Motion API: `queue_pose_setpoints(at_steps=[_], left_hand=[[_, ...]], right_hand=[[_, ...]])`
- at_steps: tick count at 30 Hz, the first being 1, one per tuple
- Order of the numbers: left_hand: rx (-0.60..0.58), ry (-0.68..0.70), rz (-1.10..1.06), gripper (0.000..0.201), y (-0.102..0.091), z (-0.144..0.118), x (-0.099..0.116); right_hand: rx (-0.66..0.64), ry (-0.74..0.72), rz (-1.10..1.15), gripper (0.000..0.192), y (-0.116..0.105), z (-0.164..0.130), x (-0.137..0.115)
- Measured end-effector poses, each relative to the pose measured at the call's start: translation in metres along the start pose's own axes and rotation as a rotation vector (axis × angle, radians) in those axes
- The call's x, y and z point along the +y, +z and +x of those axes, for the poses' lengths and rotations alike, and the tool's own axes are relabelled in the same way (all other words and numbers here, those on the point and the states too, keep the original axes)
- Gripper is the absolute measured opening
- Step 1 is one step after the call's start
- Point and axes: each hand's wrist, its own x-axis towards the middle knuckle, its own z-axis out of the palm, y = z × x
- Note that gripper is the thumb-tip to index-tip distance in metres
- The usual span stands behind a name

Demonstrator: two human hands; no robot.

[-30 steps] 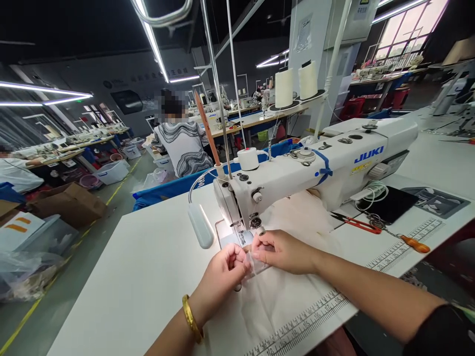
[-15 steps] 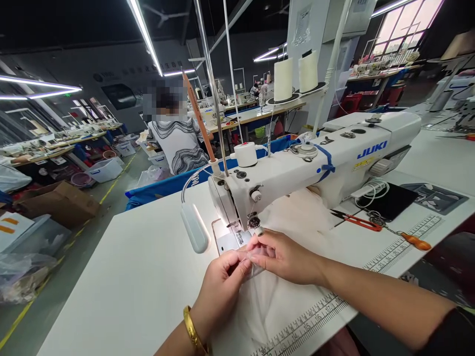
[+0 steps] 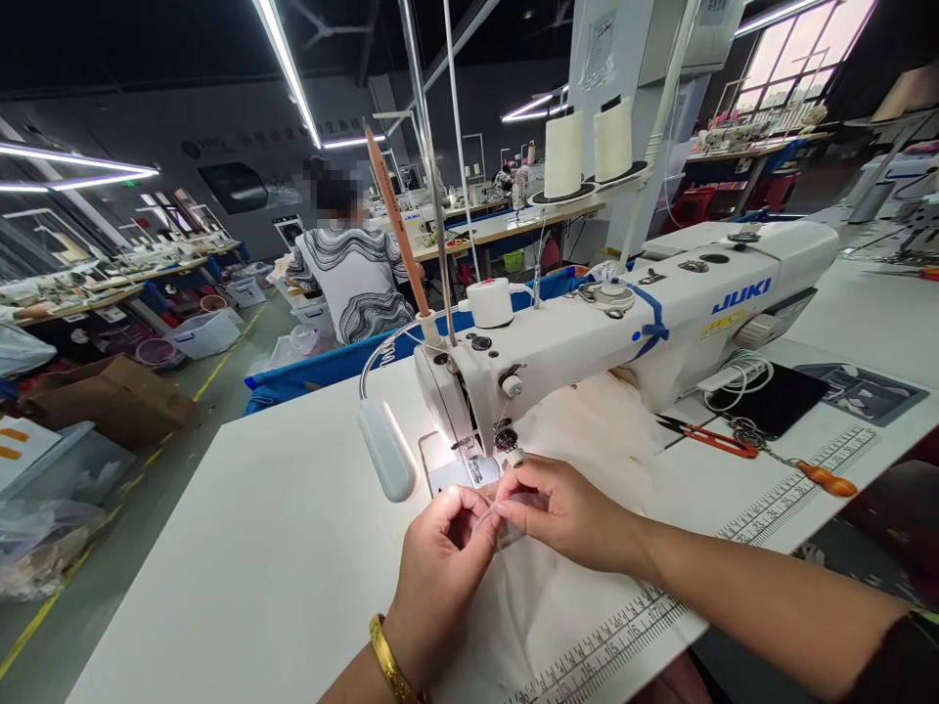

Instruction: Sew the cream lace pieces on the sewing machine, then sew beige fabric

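Observation:
Sheer white fabric (image 3: 524,596) lies over the table's front part and runs back under the sewing machine arm. My left hand (image 3: 447,548) pinches its edge between thumb and forefinger. Close against it, my right hand (image 3: 561,508) pinches the same edge, fingertips touching or nearly touching the left ones. Both hands are just in front of the needle area of the white sewing machine (image 3: 572,337). Its presser foot (image 3: 476,469) stands over the metal plate, lit by a small lamp (image 3: 388,450). Part of the gathered edge is hidden by my fingers.
Orange-handled thread snips (image 3: 711,436), a black phone-like slab (image 3: 774,399) and a coiled white cable (image 3: 744,376) lie on the right. A printed ruler (image 3: 608,640) follows the table's front edge. Thread cones (image 3: 563,156) stand behind. A co-worker (image 3: 352,274) sits beyond.
My fingers have shifted slightly along the fabric edge, and my left hand is a little more raised and arched. The view has moved slightly. Both pinches persist.

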Motion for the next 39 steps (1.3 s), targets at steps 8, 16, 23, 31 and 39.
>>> queue_pose_setpoints(at_steps=[8, 16, 23, 31, 39], left_hand=[[0.003, -0.059, -0.087, 0.034, 0.0017, 0.0002, -0.0036], [0.043, -0.023, -0.041, 0.035, 0.0007, 0.0009, 0.0000], [0.029, -0.047, -0.072, 0.036, 0.0021, 0.0022, -0.0016], [0.014, -0.091, -0.129, 0.038, 0.0017, 0.0021, -0.0002], [0.019, -0.090, -0.099, 0.033, -0.0004, 0.0015, 0.0037]], right_hand=[[0.024, -0.018, -0.045, 0.013, 0.0002, -0.0010, -0.0018], [0.050, -0.070, -0.105, 0.014, 0.0002, -0.0010, -0.0006], [0.048, -0.093, -0.133, 0.016, -0.0005, -0.0015, -0.0023], [0.044, -0.095, -0.125, 0.017, 0.0004, -0.0016, -0.0024], [0.045, -0.105, -0.127, 0.014, -0.0008, -0.0014, 0.0000]])
